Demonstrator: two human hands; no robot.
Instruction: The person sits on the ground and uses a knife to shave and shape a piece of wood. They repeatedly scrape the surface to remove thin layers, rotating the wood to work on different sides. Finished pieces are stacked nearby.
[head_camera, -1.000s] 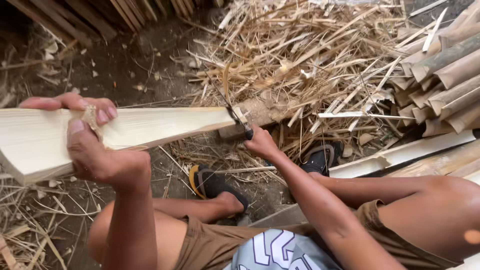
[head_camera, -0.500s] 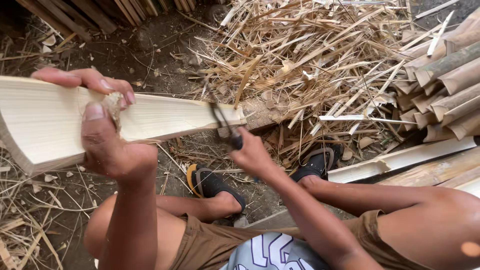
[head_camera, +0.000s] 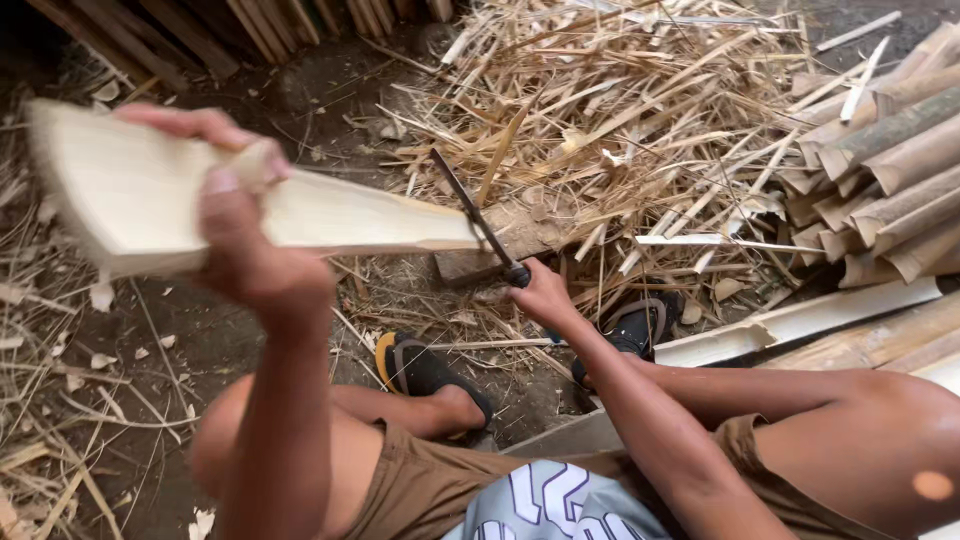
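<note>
My left hand (head_camera: 235, 215) grips a pale split bamboo slat (head_camera: 350, 215), held about level and pointing right, its near end wide and blurred at the left. My right hand (head_camera: 540, 295) is closed around the handle of a dark knife (head_camera: 475, 222) whose blade slants up to the left and meets the slat's far tip. That tip sits over a rough wooden block (head_camera: 510, 240) on the ground. My bent knees and brown shorts fill the lower frame.
A heap of bamboo shavings (head_camera: 620, 110) lies beyond the block. Split bamboo pieces (head_camera: 880, 170) are stacked at the right, with long pale slats (head_camera: 800, 320) beside my right leg. Sandalled feet (head_camera: 425, 375) rest on dirt; dark slats (head_camera: 180, 30) lean at top left.
The slat has tilted and shifted slightly. My right hand has moved the knife along to the slat's far tip, with the blade now angled up.
</note>
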